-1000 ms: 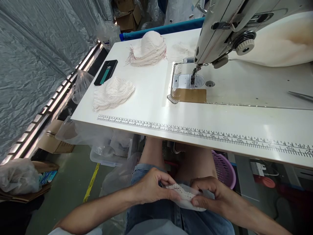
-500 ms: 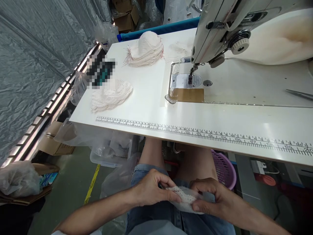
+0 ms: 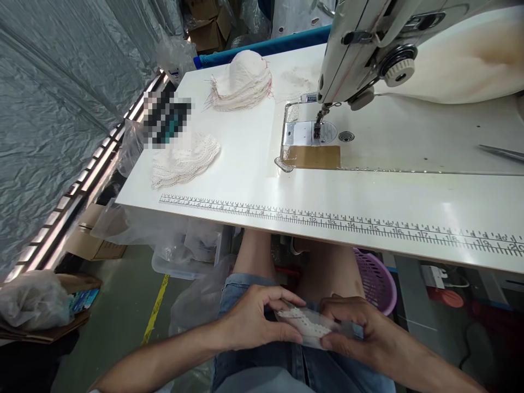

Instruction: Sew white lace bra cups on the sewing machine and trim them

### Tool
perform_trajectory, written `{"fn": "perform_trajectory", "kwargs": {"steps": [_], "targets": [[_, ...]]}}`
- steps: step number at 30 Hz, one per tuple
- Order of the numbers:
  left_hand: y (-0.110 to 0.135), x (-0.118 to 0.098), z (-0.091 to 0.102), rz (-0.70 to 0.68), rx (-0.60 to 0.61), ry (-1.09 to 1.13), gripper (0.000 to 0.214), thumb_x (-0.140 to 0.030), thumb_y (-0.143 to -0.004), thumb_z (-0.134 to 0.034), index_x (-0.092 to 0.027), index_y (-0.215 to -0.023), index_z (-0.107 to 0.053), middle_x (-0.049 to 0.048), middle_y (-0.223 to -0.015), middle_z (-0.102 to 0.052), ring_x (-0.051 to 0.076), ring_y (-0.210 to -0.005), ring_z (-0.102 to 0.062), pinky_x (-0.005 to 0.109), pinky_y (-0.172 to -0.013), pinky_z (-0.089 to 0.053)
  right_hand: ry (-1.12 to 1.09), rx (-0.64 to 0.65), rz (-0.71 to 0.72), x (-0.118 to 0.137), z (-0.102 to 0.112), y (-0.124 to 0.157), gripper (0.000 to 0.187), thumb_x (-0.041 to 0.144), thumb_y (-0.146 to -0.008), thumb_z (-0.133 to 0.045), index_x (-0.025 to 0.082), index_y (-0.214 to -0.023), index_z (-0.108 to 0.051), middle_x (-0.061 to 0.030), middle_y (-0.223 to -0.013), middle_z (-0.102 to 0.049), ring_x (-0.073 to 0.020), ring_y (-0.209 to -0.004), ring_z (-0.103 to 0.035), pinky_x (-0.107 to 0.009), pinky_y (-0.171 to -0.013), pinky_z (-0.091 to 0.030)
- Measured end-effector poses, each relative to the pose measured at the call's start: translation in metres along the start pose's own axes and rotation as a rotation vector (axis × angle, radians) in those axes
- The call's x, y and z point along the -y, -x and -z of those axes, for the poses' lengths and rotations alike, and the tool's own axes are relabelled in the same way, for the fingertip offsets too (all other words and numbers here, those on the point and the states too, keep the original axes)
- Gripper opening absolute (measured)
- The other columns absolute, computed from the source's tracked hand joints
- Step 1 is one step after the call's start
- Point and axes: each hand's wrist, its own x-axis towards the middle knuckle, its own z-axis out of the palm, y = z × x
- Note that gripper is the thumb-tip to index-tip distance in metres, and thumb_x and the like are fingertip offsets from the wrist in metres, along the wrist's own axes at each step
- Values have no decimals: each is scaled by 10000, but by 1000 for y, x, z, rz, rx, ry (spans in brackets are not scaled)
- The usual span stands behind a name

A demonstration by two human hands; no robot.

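Note:
Over my lap, both hands hold a small translucent plastic bag with a white lace piece showing in it. My left hand is closed on the bag's left end, thumb below and fingers above. Its fingertips stand a little apart around the lace. My right hand pinches the right end between thumb and fingers. Whether the lace lies fully inside the plastic, I cannot tell.
A white sewing table with a printed ruler edge is ahead. On it are a sewing machine, a white lace stack, a stack of white cups with red threads and pointed metal scissors or tweezers. A purple basket stands below.
My left fingers have loosened and spread slightly at the lace's left end. The bag has tilted a little, while my right hand keeps its pinch.

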Motion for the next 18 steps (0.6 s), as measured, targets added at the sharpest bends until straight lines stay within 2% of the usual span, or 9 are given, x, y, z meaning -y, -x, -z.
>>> {"fn": "perform_trajectory", "kwargs": {"steps": [10, 18], "targets": [[-2, 2, -1, 20, -7, 11, 413, -336, -639, -782, -125, -987, -711, 76, -809, -709, 177, -764, -637, 212, -672, -461, 40, 54, 8, 2, 1, 0, 245, 388, -875, -546, 187, -746, -603, 2, -748, -566, -160, -712, -539, -243, -630, -384], [-5, -1, -2, 40, 15, 91, 414, -363, -587, -811, -93, -891, -730, 60, -724, -677, 141, -664, -576, 207, -630, -425, 20, 49, -30, 2, 2, 1, 248, 423, -856, -562, 196, -762, -599, -5, -798, -582, -182, -774, -556, -260, -681, -401]]}}
